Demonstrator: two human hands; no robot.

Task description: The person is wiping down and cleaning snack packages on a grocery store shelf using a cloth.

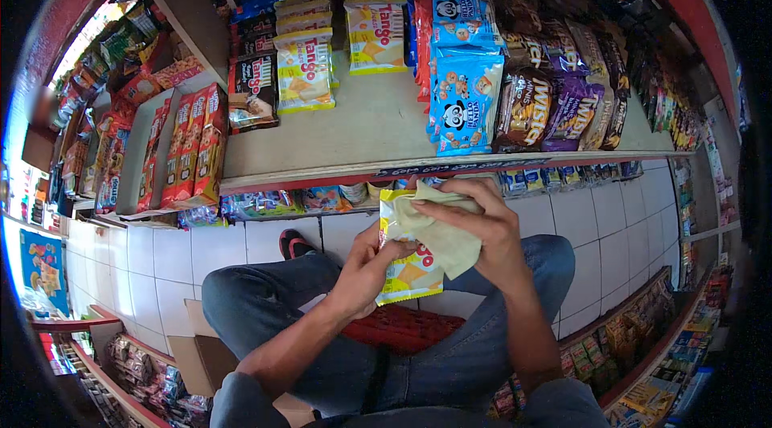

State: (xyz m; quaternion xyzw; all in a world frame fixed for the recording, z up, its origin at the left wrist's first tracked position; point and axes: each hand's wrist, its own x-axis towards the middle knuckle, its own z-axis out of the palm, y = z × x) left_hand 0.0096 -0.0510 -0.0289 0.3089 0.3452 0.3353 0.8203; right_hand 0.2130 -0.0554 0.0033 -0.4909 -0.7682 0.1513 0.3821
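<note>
My left hand (369, 274) grips a yellow and white Tango wafer packet (410, 283) by its left side, thumb across its front. Over the packet's upper right lies a pale green cloth (452, 229), bunched in my right hand (497, 223) and pressed against the wrapper. Both hands are above my lap, just in front of the shelf edge. Matching Tango cheese packets stand in two rows on the wooden shelf (380, 120), a left row (304, 75) and a right row (377, 36). Part of the held packet is hidden by the cloth and my fingers.
Dark Tango packets (253, 93) and red biscuit boxes (193, 147) stand at the left. Blue Hello Panda bags (467, 105) and Twister bags (525, 108) are on the right. A cardboard box (202, 361) lies beside my leg on the tiled floor (175, 253). Lower racks (627, 337) stand behind me.
</note>
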